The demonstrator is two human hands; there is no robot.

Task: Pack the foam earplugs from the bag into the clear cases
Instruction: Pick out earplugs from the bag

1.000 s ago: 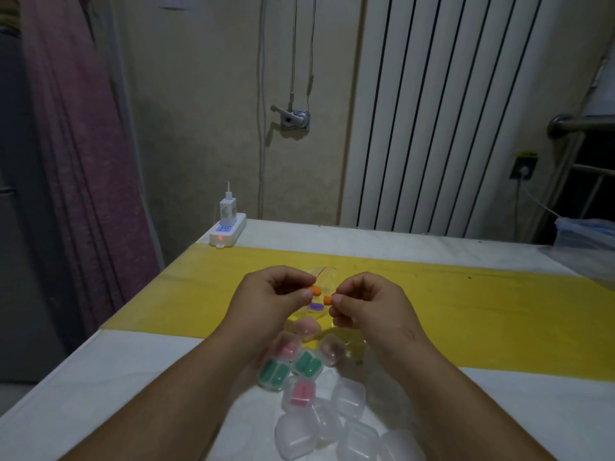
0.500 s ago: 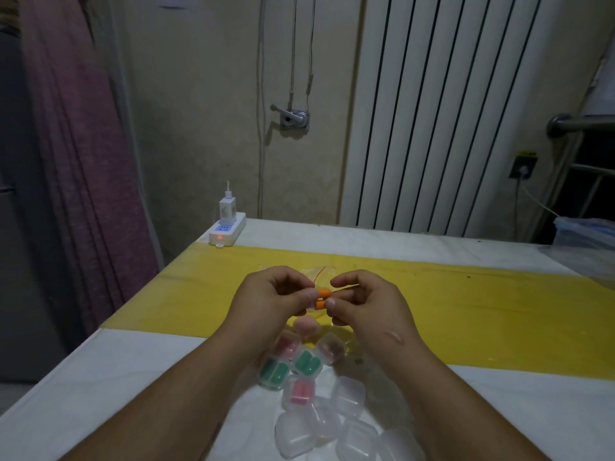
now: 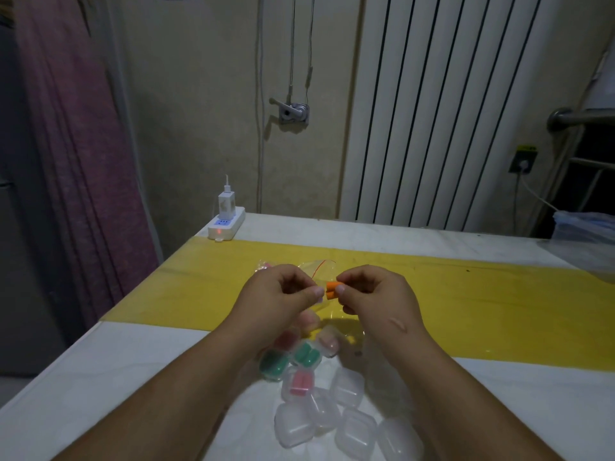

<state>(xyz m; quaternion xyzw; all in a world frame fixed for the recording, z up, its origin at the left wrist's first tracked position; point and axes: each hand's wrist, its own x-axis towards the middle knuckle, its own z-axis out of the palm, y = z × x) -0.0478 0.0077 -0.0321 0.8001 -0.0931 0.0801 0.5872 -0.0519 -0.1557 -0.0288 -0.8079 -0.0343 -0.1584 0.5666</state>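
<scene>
Here your right hand [image 3: 369, 294] pinches two orange earplugs [image 3: 330, 290]; your left hand [image 3: 283, 294], fingers curled, sits just beside them, its grip unclear, above the clear cases [image 3: 332, 414].

The foam earplugs [image 3: 331, 290] look matt; plastic cases [image 3: 354, 427], bag [image 3: 320, 268] and yellow sheet [image 3: 466, 311] glossy.

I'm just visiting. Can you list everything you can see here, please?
orange foam earplugs: two, orange, pinched side by side in right hand
clear plastic bag: one, clear with red line, on yellow strip behind hands
small clear plastic cases: several, clear, table's near side; two hold green plugs, one pink
white table: one, white with yellow strip
white power strip: one, white, far left corner
purple curtain: one, purple, left
left hand: one, fingers curled, beside earplugs
right hand: one, pinching earplugs
</scene>
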